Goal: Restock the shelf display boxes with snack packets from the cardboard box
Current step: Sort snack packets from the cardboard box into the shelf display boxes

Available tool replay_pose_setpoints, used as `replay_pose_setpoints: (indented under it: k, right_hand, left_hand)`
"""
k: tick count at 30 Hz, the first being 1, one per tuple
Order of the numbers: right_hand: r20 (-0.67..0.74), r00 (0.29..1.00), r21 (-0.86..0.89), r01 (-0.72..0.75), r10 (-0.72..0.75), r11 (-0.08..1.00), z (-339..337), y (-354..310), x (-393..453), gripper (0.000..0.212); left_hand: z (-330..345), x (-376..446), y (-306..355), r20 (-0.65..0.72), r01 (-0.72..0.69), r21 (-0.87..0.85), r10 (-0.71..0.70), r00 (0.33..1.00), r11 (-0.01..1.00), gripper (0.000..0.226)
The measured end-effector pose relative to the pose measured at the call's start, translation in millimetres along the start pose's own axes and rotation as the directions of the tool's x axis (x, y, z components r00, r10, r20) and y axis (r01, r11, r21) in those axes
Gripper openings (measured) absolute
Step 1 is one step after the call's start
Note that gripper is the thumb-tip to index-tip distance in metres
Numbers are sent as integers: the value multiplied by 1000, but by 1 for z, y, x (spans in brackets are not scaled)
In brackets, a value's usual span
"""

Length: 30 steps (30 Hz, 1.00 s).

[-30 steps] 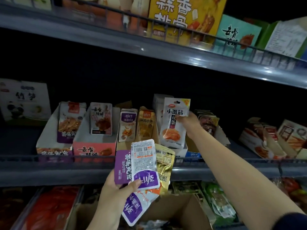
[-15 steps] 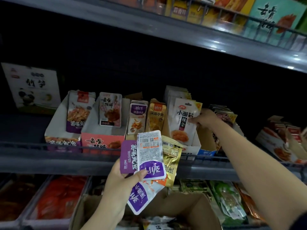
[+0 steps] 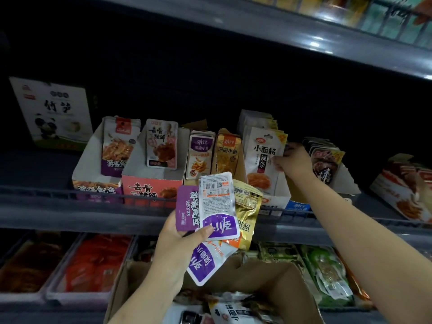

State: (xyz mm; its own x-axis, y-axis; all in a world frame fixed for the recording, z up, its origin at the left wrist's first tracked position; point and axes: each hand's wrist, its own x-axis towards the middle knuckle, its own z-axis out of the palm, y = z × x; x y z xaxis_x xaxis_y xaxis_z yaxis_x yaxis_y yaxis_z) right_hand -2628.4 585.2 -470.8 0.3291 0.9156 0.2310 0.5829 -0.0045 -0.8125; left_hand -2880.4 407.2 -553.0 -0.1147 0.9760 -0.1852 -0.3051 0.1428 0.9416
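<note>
Shelf (image 3: 140,213) boxes stood half-filled; right hand (image 3: 292,160) pinched a white packet (image 3: 263,160) into its box, left hand (image 3: 180,235) gripped a fan (image 3: 217,206) awaiting sorting next.

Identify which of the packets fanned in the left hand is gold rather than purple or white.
The shiny gold foil packet at the fan's right edge, partly tucked behind the white-and-purple packet in the left hand.

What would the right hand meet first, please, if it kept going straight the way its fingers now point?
Probably the white packet that the right hand already pinches at its edge, then the packets stacked behind it; depth is unclear.
</note>
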Motion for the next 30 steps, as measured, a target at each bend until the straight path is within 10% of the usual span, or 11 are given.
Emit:
replay_pose_setpoints:
  k: [11,18,30]
  right_hand:
    - [267,944,-27,209,-194,978,-19,-40,-134,14]
    - [369,929,-21,12,-3,1000,11,-39,-212,76]
    - [329,944,391,-131,-6,911,18,-42,-237,35]
  left_hand:
    - [-2,-13,2,18,-36,-2,36,999,999,38]
    - [3,-31,1,38,-62,-61,65,997,996,50]
    - [-22,-56,14,264,267,-289,-191,945,919,35]
